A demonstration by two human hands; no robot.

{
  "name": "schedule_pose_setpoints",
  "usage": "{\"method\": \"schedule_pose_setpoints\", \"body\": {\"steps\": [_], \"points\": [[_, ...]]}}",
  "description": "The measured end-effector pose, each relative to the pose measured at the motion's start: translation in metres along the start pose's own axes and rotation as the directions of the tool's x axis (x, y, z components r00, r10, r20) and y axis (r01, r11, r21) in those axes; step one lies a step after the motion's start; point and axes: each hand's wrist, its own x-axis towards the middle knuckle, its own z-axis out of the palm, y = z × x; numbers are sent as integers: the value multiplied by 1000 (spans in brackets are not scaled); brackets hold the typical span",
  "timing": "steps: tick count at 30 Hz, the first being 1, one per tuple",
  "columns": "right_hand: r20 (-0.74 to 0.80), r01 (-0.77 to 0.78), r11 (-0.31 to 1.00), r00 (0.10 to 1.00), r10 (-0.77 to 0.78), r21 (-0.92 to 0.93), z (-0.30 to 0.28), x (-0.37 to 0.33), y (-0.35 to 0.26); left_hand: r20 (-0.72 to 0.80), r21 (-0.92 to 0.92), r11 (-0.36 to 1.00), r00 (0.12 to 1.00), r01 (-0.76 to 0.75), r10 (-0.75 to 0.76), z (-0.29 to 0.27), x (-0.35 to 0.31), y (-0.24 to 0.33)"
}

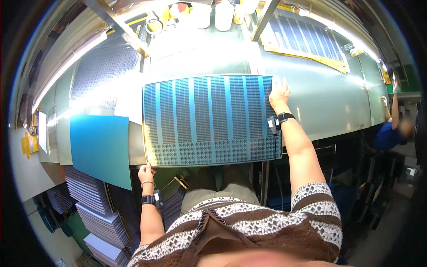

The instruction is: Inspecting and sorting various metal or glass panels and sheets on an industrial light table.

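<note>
A large rectangular patterned sheet [209, 120], blue and dark with light blue stripes and rows of small printed shapes, spans the middle of the bench in front of me. At its near left corner, my left hand [146, 174] is closed, pinching the edge. My right hand [279, 93] holds the far right corner, its fingers along the right edge. A plain blue sheet [100, 142] lies to the left, overhanging the bench's near edge. Both wrists wear dark bands with small devices.
Stacked sheets [95, 196] stand below the bench at left. Another patterned sheet [106, 66] lies far left, and striped sheets with yellow edging [307, 38] far right. White bottles [224, 17] and a tape roll [154, 26] line the back. A person in blue [386, 135] works at far right.
</note>
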Motion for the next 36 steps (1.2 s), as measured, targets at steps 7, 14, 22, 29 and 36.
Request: {"method": "schedule_pose_setpoints", "body": {"steps": [7,14,22,29,36], "points": [[-226,-47,946,966,125,321,19,14,-5,260,627,220,467,-747,845,32,13,134],[-20,-199,959,978,207,203,24,6,-12,102,701,367,596,-611,797,121,138,210],[89,-206,976,976,199,70,17,5,-11,-19,753,435,644,-494,765,142,155,207],[226,-112,981,971,74,156,-80,-124,-17,-29,782,456,706,-425,708,140,151,213],[415,-350,904,881,228,246,-137,-289,1,8,817,509,888,-271,460,112,120,204]]}}
